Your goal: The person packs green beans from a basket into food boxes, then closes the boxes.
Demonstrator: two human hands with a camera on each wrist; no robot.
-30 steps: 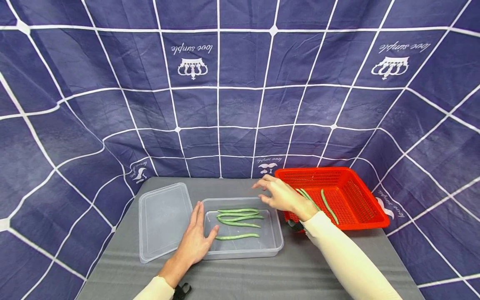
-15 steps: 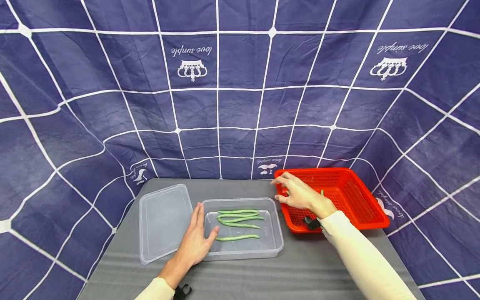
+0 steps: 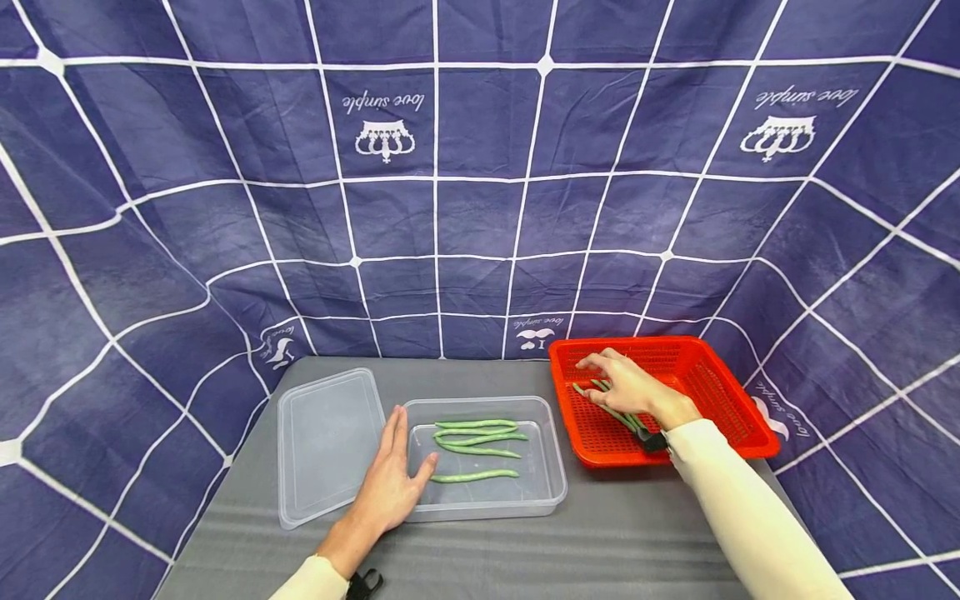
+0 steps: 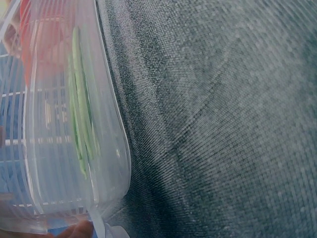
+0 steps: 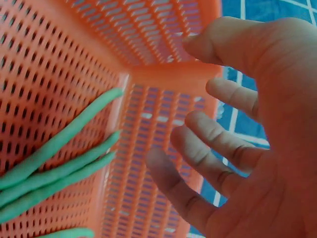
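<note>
My left hand [image 3: 390,482] rests against the left end of a clear plastic container [image 3: 495,507], fingers straight and thumb over its rim. Inside lie several green beans [image 3: 476,477], running left to right; the left wrist view shows them through the wall. My right hand [image 3: 630,387] is over the red plastic basket [image 3: 731,417], its fingers loosely bent and spread with nothing between them. Below that hand several green beans [image 5: 62,139] lie on the basket's perforated floor, apart from the fingers in the right wrist view.
A translucent lid [image 3: 330,450] lies flat left of the container, partly behind my left hand. Grey cloth [image 3: 480,558] covers the table. Blue checked fabric [image 3: 480,217] hangs behind and along both sides, close to the basket's back edge.
My right hand has moved right, from above the container's far right corner to over the beans in the basket. The left hand and the container have stayed in place.
</note>
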